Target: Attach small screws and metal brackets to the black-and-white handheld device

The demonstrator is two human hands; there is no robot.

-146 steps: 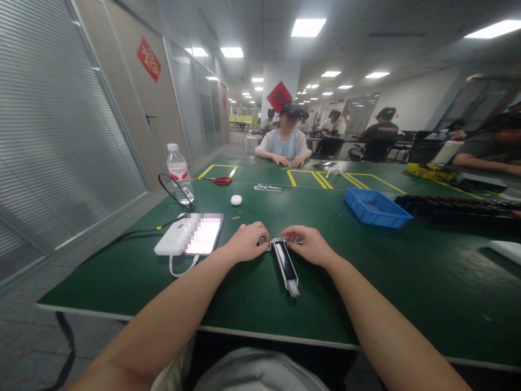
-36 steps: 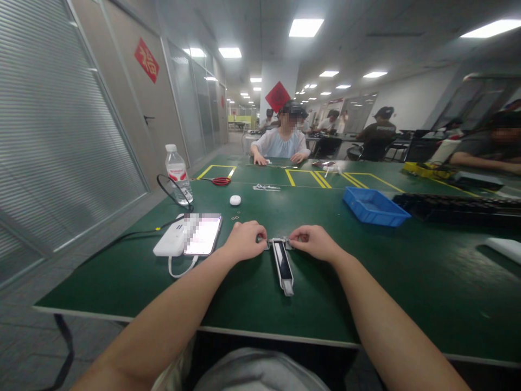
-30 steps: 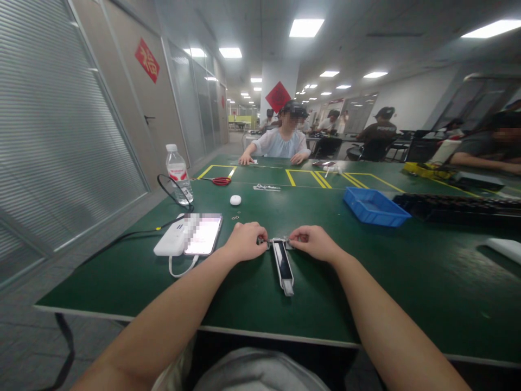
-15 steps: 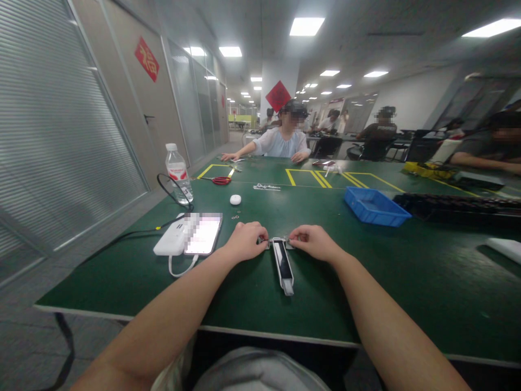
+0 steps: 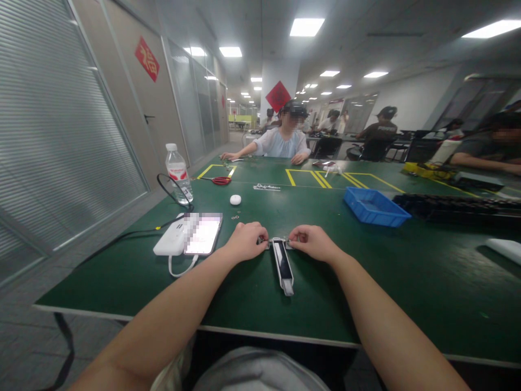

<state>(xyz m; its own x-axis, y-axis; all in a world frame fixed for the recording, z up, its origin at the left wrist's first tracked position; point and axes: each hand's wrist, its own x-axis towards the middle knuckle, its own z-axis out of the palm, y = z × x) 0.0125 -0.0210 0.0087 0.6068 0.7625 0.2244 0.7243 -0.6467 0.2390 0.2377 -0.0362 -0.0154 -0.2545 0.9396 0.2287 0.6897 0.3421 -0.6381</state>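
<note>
A long narrow metal part with a dark middle [image 5: 282,265] lies on the green table [image 5: 366,282], pointing toward me. My left hand [image 5: 245,242] is curled at the left of its far end, fingers pinched on a small metal piece there. My right hand [image 5: 314,242] is curled at the right of the same end, pinching another small metal piece. What the fingertips grip is too small to make out clearly.
A phone [image 5: 203,233] and white power bank [image 5: 171,239] with cable lie left of my hands. Beyond are a water bottle [image 5: 178,173], a white round object [image 5: 235,200], red scissors [image 5: 222,181] and a blue tray [image 5: 375,206]. A person [image 5: 283,144] sits opposite.
My hands stay pinched at the part's far end. The part's near end has swung slightly left since the oldest frame. The person opposite has reached one arm out to the left.
</note>
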